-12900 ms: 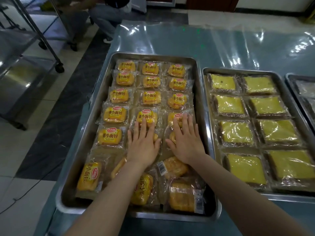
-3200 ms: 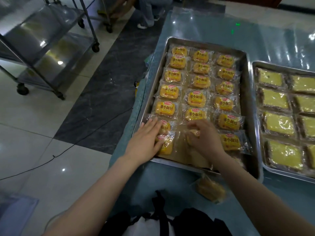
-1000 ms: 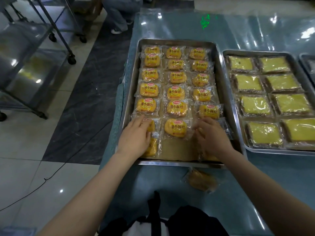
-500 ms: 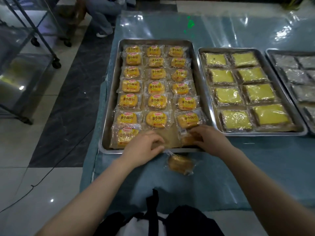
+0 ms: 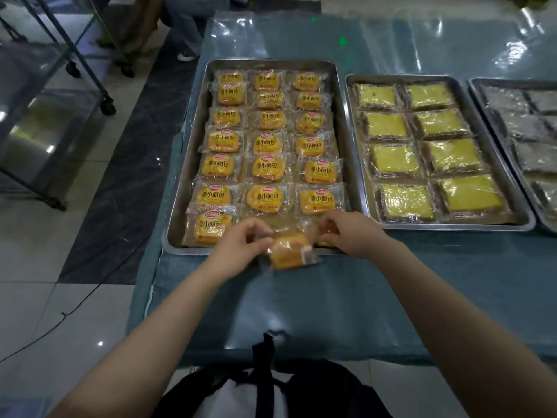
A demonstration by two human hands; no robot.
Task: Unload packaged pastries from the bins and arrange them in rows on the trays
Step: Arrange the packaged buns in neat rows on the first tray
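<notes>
Left tray: The metal left tray [image 5: 193, 137] holds small bread packs [image 5: 266, 143]. They are yellow with red marks and sit in three lines from front to back. They lie flat, close side by side.
Front row: One pack lies at the front left. In the middle of this row the brown paper [image 5: 284, 226] on the tray bottom shows bare.
Left hand: The left hand [image 5: 241, 247] pinches the held pack [image 5: 289, 251] by its left end, with its fingers bent in. This pack is up over the near rim of the tray and tipped a little. It is partly over the tray and partly over the table.
Right hand: The right hand [image 5: 346, 233] has its fingers curled onto the corner pack [image 5: 326, 232] at the front right of the tray. The hand hides most of that pack.
Middle tray: The middle tray [image 5: 452, 227] holds yellow cake slices [image 5: 394, 159] in clear wrap, in two lines of four.
Right tray: The right tray [image 5: 512, 82] holds grey packs [image 5: 530, 155]. The picture edge cuts it off, so I cannot tell how many.
Edges: The three trays sit side by side with thin gaps between them. The left tray is close to the left edge of the table [image 5: 301, 303].
Room: A wide band of blue-green table cover lies between the trays and the person. More cover lies behind the trays. A metal rack [image 5: 45, 122] on wheels stands on the floor, well apart to the left. A thin cable [image 5: 64, 313] lies on the tiles.
</notes>
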